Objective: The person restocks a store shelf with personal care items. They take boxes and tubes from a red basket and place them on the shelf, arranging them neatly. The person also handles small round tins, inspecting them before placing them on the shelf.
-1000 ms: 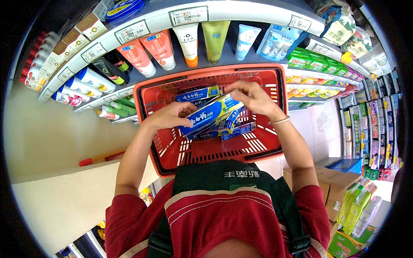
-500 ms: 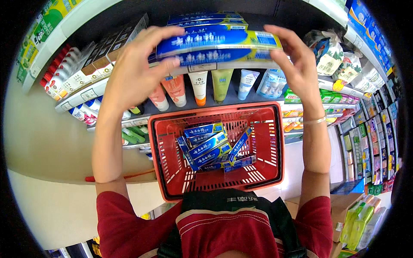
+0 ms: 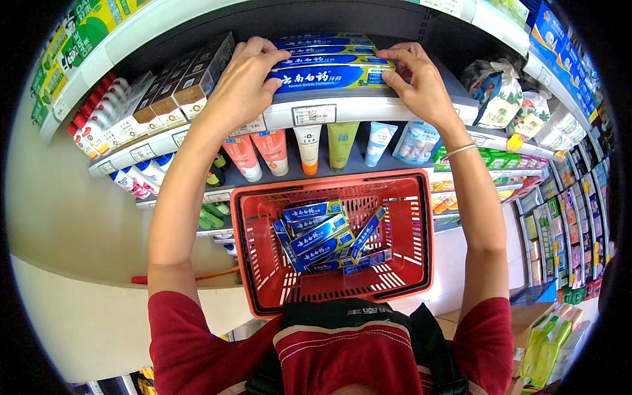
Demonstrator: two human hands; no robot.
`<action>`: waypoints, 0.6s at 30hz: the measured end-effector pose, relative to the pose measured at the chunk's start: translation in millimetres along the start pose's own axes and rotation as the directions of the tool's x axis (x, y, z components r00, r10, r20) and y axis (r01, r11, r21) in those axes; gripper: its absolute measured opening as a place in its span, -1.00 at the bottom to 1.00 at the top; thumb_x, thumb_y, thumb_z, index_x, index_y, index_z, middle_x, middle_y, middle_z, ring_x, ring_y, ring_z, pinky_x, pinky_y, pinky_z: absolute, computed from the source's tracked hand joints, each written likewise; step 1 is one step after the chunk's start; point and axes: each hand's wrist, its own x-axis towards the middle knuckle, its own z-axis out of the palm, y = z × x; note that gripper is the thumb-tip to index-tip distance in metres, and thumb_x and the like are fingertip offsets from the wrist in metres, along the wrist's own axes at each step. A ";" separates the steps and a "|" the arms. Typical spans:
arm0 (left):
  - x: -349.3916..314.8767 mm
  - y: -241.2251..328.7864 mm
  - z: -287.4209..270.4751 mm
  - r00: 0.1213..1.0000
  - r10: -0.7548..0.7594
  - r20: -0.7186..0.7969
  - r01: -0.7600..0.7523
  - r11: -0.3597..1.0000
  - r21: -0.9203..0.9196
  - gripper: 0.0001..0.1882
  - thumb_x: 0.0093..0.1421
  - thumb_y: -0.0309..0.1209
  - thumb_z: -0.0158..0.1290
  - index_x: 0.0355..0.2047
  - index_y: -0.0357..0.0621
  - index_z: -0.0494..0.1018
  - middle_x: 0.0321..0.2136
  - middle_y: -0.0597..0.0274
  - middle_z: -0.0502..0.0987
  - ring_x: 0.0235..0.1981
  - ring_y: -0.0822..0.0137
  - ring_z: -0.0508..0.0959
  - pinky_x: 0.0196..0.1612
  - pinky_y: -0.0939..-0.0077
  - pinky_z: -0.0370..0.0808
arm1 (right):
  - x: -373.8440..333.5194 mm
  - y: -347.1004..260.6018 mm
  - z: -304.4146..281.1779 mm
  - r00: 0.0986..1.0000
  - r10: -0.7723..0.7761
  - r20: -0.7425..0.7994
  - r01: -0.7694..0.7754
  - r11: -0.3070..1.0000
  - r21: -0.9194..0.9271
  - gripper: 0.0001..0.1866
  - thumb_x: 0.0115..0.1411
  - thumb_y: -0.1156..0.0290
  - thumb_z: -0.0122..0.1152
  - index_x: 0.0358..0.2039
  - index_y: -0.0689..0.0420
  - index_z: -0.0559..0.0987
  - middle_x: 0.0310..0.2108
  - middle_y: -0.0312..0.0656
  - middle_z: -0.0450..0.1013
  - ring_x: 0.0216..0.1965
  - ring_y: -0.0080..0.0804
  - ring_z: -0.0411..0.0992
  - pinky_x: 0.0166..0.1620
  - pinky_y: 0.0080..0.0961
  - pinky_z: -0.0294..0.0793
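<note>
On the shelf in front of me stands a row of long blue toothpaste boxes (image 3: pixel 329 51), one behind another. The front toothpaste box (image 3: pixel 322 78) lies at the shelf's edge, between my two hands. My left hand (image 3: pixel 247 82) closes its fingers and thumb round the left end. At the right end, my right hand (image 3: pixel 418 82) grips with fingers on top and thumb at the front. Below hangs or stands a red plastic basket (image 3: pixel 263 227); its support is hidden. Several more toothpaste boxes (image 3: pixel 320 235) lie in it at mixed angles.
A white price rail (image 3: pixel 355 113) runs along the shelf front. Upright tubes (image 3: pixel 340 146) stand on the shelf beneath. Brown and white cartons (image 3: pixel 178 92) are at left, bagged goods (image 3: pixel 497 92) at right. An upper shelf edge (image 3: pixel 490 23) curves overhead. A cardboard box (image 3: pixel 526 322) sits at lower right.
Both hands have moved the toothpaste boxes between them back from in front of the price rail onto the shelf, against the row. The basket's boxes look unchanged.
</note>
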 end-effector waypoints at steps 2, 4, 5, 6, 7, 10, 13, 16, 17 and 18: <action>0.5 -0.2 0.7 1.000 -0.017 0.014 0.017 1.000 -0.006 -0.56 0.04 -0.59 0.11 0.00 -0.24 0.46 -0.05 -0.03 0.48 0.01 0.00 0.44 0.09 0.27 0.35 | -0.1 1.6 3.0 0.999 -0.025 -0.033 0.024 0.999 -0.033 -0.67 0.17 0.49 0.20 -0.02 0.13 0.56 -0.08 -0.15 0.46 -0.29 -0.44 0.44 -0.17 -0.52 0.49; 2.1 -0.4 0.4 0.999 -0.026 0.027 0.026 1.000 -0.004 -0.57 0.05 -0.59 0.10 -0.01 -0.25 0.46 -0.04 -0.04 0.48 0.02 0.00 0.43 0.11 0.27 0.35 | 1.7 6.7 5.9 0.997 -0.065 -0.032 0.064 0.997 -0.038 -0.66 0.16 0.47 0.22 -0.02 0.13 0.57 -0.05 -0.15 0.46 -0.28 -0.41 0.47 -0.17 -0.51 0.50; 3.6 -0.9 0.6 0.999 -0.027 0.033 0.028 1.000 -0.001 -0.57 0.05 -0.60 0.10 -0.01 -0.25 0.46 -0.04 -0.04 0.47 0.02 -0.01 0.43 0.11 0.26 0.35 | 2.8 9.5 7.0 0.996 -0.085 -0.032 0.083 0.996 -0.042 -0.66 0.16 0.46 0.22 -0.02 0.13 0.57 -0.04 -0.14 0.46 -0.28 -0.40 0.48 -0.18 -0.51 0.51; 4.5 -2.1 1.3 0.999 -0.030 0.040 0.030 1.000 0.002 -0.58 0.05 -0.60 0.10 -0.02 -0.25 0.46 -0.03 -0.05 0.47 0.03 -0.02 0.43 0.12 0.26 0.35 | 4.9 9.7 7.5 0.997 -0.078 -0.024 0.078 0.997 -0.022 -0.65 0.13 0.45 0.23 -0.04 0.16 0.57 -0.06 -0.10 0.47 -0.25 -0.31 0.49 -0.15 -0.45 0.50; 5.5 -4.3 2.7 0.999 -0.028 0.041 0.028 1.000 0.008 -0.58 0.05 -0.61 0.09 -0.02 -0.25 0.46 -0.04 -0.05 0.47 0.02 -0.03 0.44 0.11 0.26 0.35 | 7.9 8.3 7.0 0.997 -0.072 -0.016 0.072 0.997 -0.003 -0.65 0.11 0.43 0.23 -0.06 0.19 0.57 -0.07 -0.05 0.48 -0.22 -0.23 0.50 -0.13 -0.39 0.50; 11.2 -11.0 7.2 0.999 -0.024 0.038 0.023 0.999 0.028 -0.58 0.04 -0.63 0.08 -0.03 -0.26 0.46 -0.05 -0.07 0.48 -0.01 -0.06 0.46 0.10 0.24 0.37 | 15.0 5.8 9.3 0.999 -0.042 0.001 0.042 0.999 0.010 -0.63 0.08 0.40 0.24 -0.08 0.23 0.57 -0.10 0.01 0.49 -0.19 -0.11 0.52 -0.09 -0.33 0.48; 17.7 -18.3 15.7 1.000 0.004 0.014 -0.004 0.998 0.056 -0.57 0.02 -0.63 0.08 -0.04 -0.25 0.46 -0.08 -0.08 0.49 -0.04 -0.08 0.48 0.06 0.20 0.39 | 20.2 14.4 16.5 0.999 -0.034 0.002 0.034 0.991 -0.129 -0.63 0.12 0.41 0.25 -0.03 0.18 0.56 -0.09 -0.04 0.49 -0.20 -0.22 0.52 -0.10 -0.43 0.51; 17.6 -18.2 20.8 0.999 -0.034 0.002 0.034 0.996 0.085 -0.57 0.01 -0.62 0.09 -0.04 -0.23 0.45 -0.09 -0.08 0.50 -0.03 -0.08 0.47 0.07 0.21 0.39 | 19.9 15.9 20.7 0.984 -0.158 -0.086 0.136 0.968 -0.212 -0.66 0.10 0.43 0.25 -0.07 0.17 0.57 -0.14 -0.03 0.50 -0.23 -0.21 0.53 -0.15 -0.41 0.52; 13.5 -14.8 19.1 0.997 0.043 -0.061 -0.034 0.990 0.138 -0.57 0.01 -0.61 0.11 -0.04 -0.21 0.45 -0.09 -0.06 0.50 -0.02 -0.06 0.46 0.06 0.21 0.39 | 16.7 9.5 21.0 0.964 -0.211 -0.164 0.175 0.962 -0.211 -0.69 0.08 0.43 0.25 -0.13 0.18 0.58 -0.17 -0.02 0.50 -0.24 -0.17 0.53 -0.14 -0.35 0.51; 5.8 -3.0 15.0 0.982 0.117 -0.150 -0.092 0.982 0.163 -0.60 0.00 -0.59 0.12 -0.08 -0.21 0.48 -0.11 -0.03 0.51 -0.02 -0.02 0.46 0.05 0.27 0.39 | 12.9 -0.7 18.9 0.936 -0.259 -0.239 0.210 0.955 -0.211 -0.72 0.05 0.43 0.25 -0.19 0.19 0.59 -0.20 -0.01 0.50 -0.26 -0.12 0.52 -0.14 -0.29 0.50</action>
